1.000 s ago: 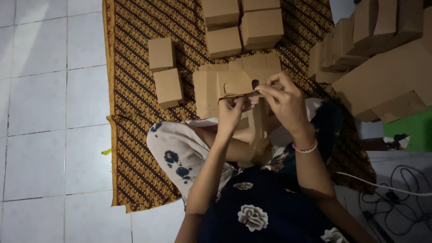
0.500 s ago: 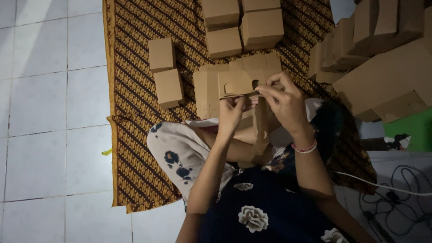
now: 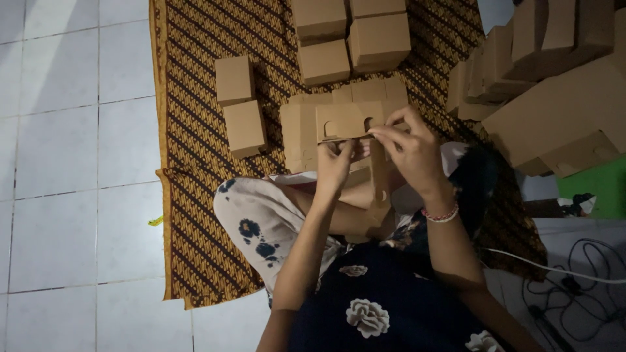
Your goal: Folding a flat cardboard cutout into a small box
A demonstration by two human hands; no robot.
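Two hands, left hand (image 3: 334, 164) and right hand (image 3: 412, 148), grip flat brown cardboard blank (image 3: 342, 121).

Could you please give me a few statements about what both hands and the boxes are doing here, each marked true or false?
1. Both the left hand and the right hand hold the flat cardboard piece. True.
2. The folded boxes sit on bare white tile. False: they rest on the patterned brown cloth.
3. The right wrist wears a bracelet. True.
4. The cardboard piece lies untouched on the floor. False: it is held up in both hands.
5. A white cable lies on the floor at the right. True.
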